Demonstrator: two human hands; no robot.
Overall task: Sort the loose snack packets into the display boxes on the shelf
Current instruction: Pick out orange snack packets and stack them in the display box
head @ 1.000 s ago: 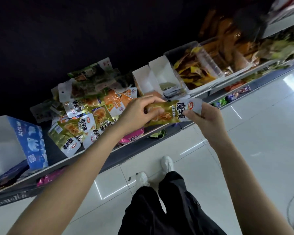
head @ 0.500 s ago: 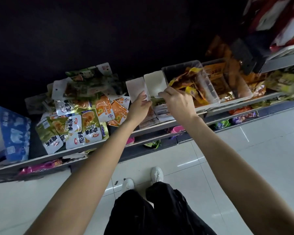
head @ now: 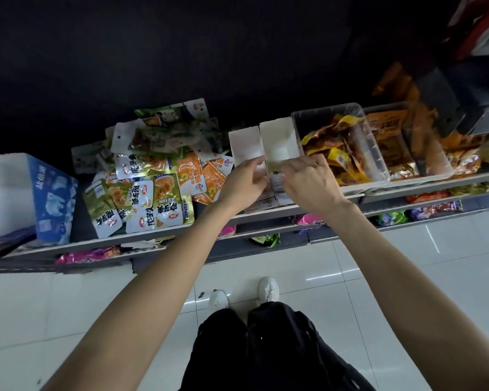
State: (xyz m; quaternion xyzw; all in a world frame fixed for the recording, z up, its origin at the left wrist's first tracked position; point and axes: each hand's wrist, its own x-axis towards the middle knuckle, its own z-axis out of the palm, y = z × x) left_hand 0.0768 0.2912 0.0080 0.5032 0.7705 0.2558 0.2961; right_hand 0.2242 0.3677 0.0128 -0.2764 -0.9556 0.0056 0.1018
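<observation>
Now | both hands' fingers [head: 259, 165] inside white display box [head: 280, 136]; packet hidden

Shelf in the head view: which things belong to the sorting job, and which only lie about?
Job:
loose snack packets
white display boxes
left hand
right hand

Lying about:
blue carton
clear bin of orange packets
pink packets on the lower shelf
</observation>
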